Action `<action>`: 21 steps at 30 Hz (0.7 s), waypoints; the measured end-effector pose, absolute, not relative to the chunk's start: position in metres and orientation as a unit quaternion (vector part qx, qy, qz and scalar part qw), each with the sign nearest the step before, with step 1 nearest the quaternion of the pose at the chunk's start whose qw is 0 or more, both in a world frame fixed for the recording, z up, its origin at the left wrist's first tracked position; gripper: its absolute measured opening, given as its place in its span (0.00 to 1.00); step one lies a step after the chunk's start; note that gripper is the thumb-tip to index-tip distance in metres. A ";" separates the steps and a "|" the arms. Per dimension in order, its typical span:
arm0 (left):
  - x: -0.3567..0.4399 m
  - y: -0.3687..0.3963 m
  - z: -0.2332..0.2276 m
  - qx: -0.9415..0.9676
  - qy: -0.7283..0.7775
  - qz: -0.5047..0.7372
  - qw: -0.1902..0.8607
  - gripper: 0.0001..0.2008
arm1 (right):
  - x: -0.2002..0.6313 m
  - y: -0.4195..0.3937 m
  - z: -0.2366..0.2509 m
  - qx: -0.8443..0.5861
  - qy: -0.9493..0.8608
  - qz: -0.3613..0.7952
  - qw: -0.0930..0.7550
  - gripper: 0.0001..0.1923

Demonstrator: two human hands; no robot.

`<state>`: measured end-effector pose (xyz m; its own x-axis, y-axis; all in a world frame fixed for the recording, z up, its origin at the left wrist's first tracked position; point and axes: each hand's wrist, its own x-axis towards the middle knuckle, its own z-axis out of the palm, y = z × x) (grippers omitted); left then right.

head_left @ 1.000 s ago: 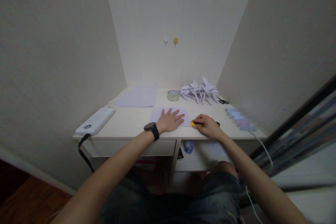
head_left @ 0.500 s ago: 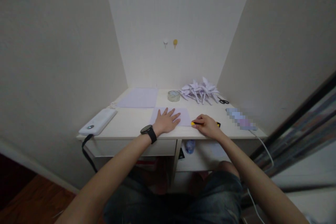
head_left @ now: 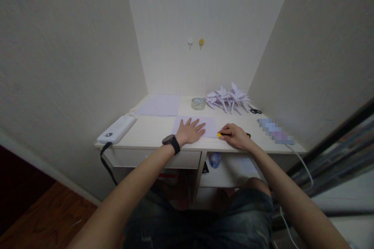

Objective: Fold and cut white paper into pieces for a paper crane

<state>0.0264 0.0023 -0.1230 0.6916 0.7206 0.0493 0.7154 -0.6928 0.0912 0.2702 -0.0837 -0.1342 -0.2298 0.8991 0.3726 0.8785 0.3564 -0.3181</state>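
From where I stand: white rectangular paper sheet lies flat on the pale wooden desk, near its front edge; use the sheet as landmark. Left hand, black round-faced watch on the wrist, is palm-down on the sheet, fingers spread wide, gripping nothing. Right hand is just right of the sheet, fingers curled closed around a slim yellow-and-black tool; its yellow end is by the sheet's near right corner, can't tell if touching. Behind the sheet: clear round tape roll. Behind and left: larger flat white paper. Behind and right: heap of folded white paper shapes, then black-handled scissors. Well right of the sheet: flat phone-like slab, surface pixelated. Well left: white plastic oblong device, black strap attached.
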 end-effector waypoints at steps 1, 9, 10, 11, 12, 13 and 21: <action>0.026 0.002 -0.123 0.920 0.390 0.040 0.033 0.32 | 0.271 -0.083 -0.134 -0.563 -0.786 0.023 0.253 0.11; 0.025 0.002 -0.122 0.921 0.386 0.037 0.034 0.31 | 0.281 -0.084 -0.132 -0.548 -0.789 0.083 0.265 0.12; 0.025 0.002 -0.123 0.921 0.386 0.038 0.033 0.31 | 0.282 -0.084 -0.133 -0.550 -0.788 0.083 0.265 0.12; 0.025 0.002 -0.123 0.922 0.385 0.040 0.032 0.31 | 0.283 -0.084 -0.133 -0.550 -0.787 0.082 0.265 0.12; 0.025 0.001 -0.123 0.921 0.385 0.043 0.032 0.31 | 0.283 -0.084 -0.133 -0.551 -0.788 0.079 0.265 0.12; 0.026 0.000 -0.123 0.921 0.385 0.047 0.031 0.31 | 0.283 -0.084 -0.134 -0.551 -0.788 0.076 0.264 0.12; 0.004 -0.001 -0.112 0.919 0.379 0.105 0.020 0.37 | 0.282 -0.086 -0.136 -0.554 -0.788 0.046 0.264 0.12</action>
